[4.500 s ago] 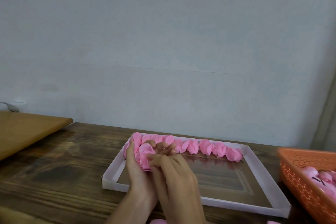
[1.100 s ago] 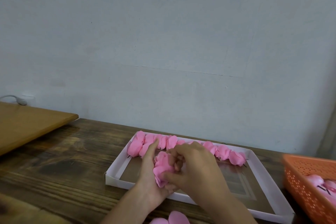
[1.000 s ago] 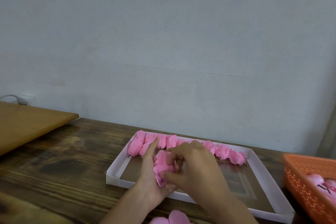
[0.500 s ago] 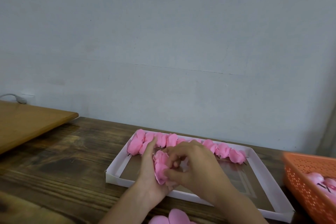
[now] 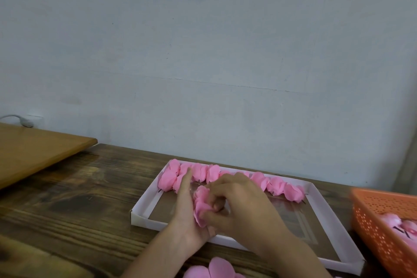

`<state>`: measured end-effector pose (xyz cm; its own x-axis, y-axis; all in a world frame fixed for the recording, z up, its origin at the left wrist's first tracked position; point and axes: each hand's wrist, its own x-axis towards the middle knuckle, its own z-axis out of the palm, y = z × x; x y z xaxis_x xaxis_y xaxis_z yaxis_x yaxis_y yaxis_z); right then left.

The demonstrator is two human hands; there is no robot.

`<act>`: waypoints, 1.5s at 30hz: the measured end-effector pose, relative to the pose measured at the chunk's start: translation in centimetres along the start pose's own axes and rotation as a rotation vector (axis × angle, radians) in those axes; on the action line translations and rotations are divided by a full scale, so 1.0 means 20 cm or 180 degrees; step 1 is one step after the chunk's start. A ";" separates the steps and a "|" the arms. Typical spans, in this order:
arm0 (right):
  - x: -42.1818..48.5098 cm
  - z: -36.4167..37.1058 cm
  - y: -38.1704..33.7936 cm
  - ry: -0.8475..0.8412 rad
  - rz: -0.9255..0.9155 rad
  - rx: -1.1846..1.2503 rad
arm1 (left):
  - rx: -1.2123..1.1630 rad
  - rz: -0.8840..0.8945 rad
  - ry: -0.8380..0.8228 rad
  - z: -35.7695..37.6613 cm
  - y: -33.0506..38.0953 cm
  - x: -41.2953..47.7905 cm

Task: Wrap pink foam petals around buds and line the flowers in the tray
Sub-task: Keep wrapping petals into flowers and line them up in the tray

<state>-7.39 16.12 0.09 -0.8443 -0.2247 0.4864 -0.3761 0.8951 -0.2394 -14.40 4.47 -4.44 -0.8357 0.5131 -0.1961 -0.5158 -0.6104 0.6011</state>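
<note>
Two grips meet above the white cardboard tray's point(image 5: 144, 204) near-left corner: the left grip point(image 5: 186, 210) cradles the half-wrapped pink foam flower point(image 5: 201, 204) steady, so the right grip point(image 5: 244, 207) can pinch the wrap closed.

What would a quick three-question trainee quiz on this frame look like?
1. True or false: the finished flowers line the near edge of the tray.
2. Which hands hold the flower being wrapped? A left only, B right only, C both.
3. Fill in: the basket at right is ___.
Key: 1 false, they line the far edge; 2 C, left hand and right hand; 3 orange.
</note>
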 end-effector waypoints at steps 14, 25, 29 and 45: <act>-0.01 0.08 -0.07 0.0699 -0.0056 -0.0186 | -0.0332 -0.0023 -0.0011 0.00 -0.01 -0.01; -0.02 0.02 -0.03 0.0300 -0.0119 -0.0118 | -0.0585 -0.0133 -0.0082 -0.01 0.00 0.00; -0.01 0.03 -0.04 0.0461 -0.0113 -0.0169 | -0.0403 0.0064 -0.0184 -0.02 0.00 0.01; -0.02 0.17 -0.10 0.1490 0.0709 0.0816 | -0.0192 0.0417 -0.0150 0.05 0.01 -0.07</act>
<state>-7.56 13.10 -2.60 -0.6769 0.2051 0.7069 -0.3383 0.7662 -0.5463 -13.20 4.34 -3.24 -0.8876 0.4534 -0.0815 -0.4144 -0.7084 0.5713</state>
